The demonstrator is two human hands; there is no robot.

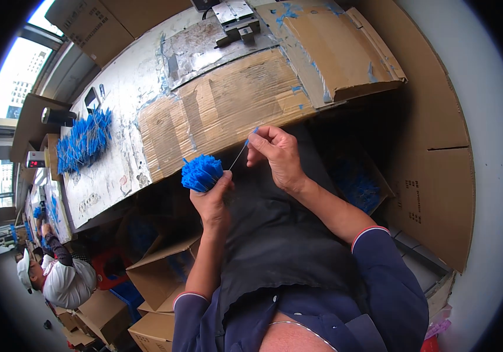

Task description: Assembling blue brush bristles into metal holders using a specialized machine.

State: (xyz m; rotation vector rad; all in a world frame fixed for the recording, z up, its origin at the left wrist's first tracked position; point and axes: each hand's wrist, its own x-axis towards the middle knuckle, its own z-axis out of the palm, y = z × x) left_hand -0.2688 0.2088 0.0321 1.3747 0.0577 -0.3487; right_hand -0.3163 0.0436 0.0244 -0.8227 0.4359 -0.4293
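Note:
My left hand (211, 205) is closed round a thick bundle of blue-ended thin wire pieces (201, 173), their blue ends packed together and facing up. To the right of it, my right hand (279, 157) pinches the blue end of one single wire piece (239, 155) between thumb and fingertips. This thin grey wire slants down from the pinch toward my left fingers, and its lower end is hidden at that hand. Both hands are above my black apron (286, 234), just in front of the table's cardboard-covered edge.
On the worktable (125, 117) at left lies a heap of blue-ended wire pieces (84, 142). A metal fixture (239, 26) stands at the back. Cardboard (228, 105) covers the near edge. Open cartons (157, 276) stand below left. Another person (66, 278) sits at far left.

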